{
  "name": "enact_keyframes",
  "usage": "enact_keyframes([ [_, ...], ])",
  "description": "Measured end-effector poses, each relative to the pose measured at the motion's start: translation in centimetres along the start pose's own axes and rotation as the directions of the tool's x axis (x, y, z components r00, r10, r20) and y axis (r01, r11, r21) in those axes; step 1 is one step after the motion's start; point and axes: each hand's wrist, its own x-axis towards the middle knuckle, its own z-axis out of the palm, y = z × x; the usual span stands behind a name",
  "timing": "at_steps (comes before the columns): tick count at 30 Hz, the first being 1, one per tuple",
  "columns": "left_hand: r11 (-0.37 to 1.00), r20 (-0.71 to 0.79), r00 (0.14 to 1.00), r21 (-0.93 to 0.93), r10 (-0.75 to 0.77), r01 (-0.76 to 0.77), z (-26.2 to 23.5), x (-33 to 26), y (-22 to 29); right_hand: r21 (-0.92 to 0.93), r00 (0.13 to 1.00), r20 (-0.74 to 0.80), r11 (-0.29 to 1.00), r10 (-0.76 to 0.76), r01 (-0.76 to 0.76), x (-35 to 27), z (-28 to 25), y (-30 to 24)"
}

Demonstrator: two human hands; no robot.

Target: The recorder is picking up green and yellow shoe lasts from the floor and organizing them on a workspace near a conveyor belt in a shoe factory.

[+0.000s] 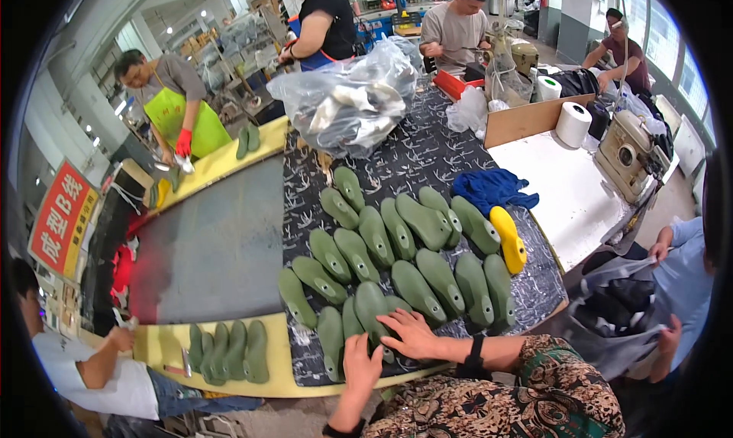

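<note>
Rows of green shoe lasts (pixel 421 221) lie on a black-and-white patterned table top in front of me. My left hand (pixel 362 364) is at the near edge, its fingers stretched up against the lasts in the front row. Just to its right, my right hand (pixel 410 332) lies with fingers spread over the lower ends of lasts beside the middle green last (pixel 371 308). Both hands touch the lasts, and the fingers partly cover them. One yellow last (pixel 508 239) lies at the right end of the group.
A blue cloth (pixel 495 191) and a clear plastic bag (pixel 351 102) lie beyond the lasts. More green lasts (pixel 235 352) stand on the yellow strip at left. A sewing machine (pixel 628 154) and white thread cone (pixel 573 125) are at right. Several people work around the table.
</note>
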Motion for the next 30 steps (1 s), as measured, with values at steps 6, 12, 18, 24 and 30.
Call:
enact_keyframes([
  [6, 0.904, -0.3, 0.897, 0.182, -0.325, 0.388, -0.1, -3.3, -2.9, -0.086, 0.999, 0.016, 0.995, -0.047, 0.048, -0.7, -0.1, -0.1],
  [12, 0.812, -0.244, 0.909, 0.413, -0.337, 0.412, 0.8, -4.1, -2.6, -0.076, 0.995, 0.066, 0.994, -0.077, 0.082, -1.4, 0.8, -0.4],
  [18, 0.848, -0.302, 0.937, 0.438, -0.173, 0.298, 1.2, -2.1, -3.4, -0.068, 0.996, 0.083, 0.997, -0.027, 0.033, -0.3, -0.9, -1.5],
  [24, 0.844, -0.216, 0.907, 0.337, -0.362, 0.417, -0.1, -2.2, -4.1, -0.084, 0.998, 0.043, 0.995, -0.052, 0.056, 0.2, 0.1, 0.8],
  [30, 0.792, -0.258, 0.872, 0.369, -0.416, 0.487, -1.2, -4.4, -5.5, -0.105, 0.995, 0.079, 0.993, -0.053, 0.061, -0.6, 0.4, 0.7],
])
